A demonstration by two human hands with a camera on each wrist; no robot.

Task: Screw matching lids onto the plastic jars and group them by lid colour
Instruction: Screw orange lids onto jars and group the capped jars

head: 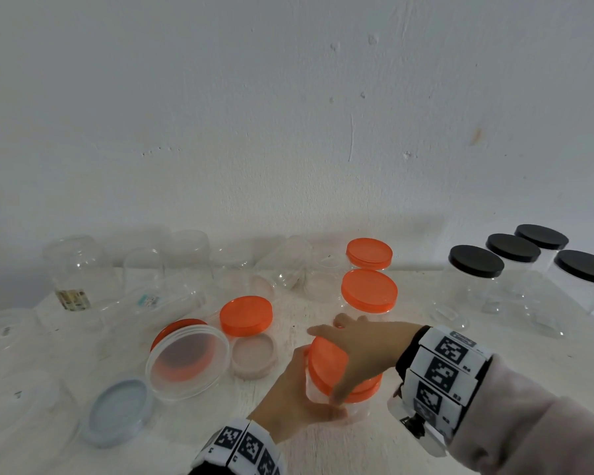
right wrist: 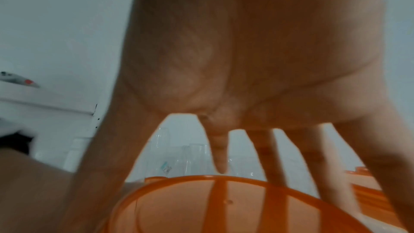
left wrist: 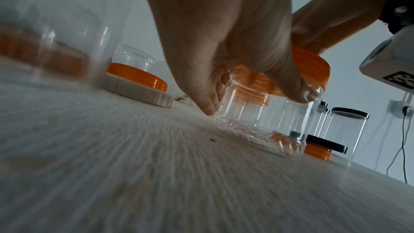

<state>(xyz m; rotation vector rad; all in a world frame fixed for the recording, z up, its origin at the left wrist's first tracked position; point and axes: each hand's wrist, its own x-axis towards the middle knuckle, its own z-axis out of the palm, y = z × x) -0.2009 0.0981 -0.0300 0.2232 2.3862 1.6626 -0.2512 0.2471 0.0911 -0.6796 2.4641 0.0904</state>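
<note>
Step in hand: a person is fitting an orange lid [head: 330, 363] onto a clear jar [head: 326, 402] at the near middle of the white worktop [head: 408, 447]; judging by the tilt, it is not yet seated.
Left hand: the left hand [head: 288, 402] wraps the jar's body from about 8 o'clock, gripping it to steady it.
Right hand: the right hand [head: 364, 351] spreads over the lid from 3 o'clock, fingers curled down round its rim.
Orange group: two capped orange jars [head: 369, 296] stand at 12 o'clock of the held jar, close together.
Black group: four black-lidded jars [head: 515, 258] cluster at 2 o'clock, well apart.
Still open: uncapped clear jars [head: 79, 269] and loose lids [head: 246, 315] lie from 9 to 11 o'clock.
Next move: likely level the lid, twist it tight, then set the jar beside the orange pair.
</note>
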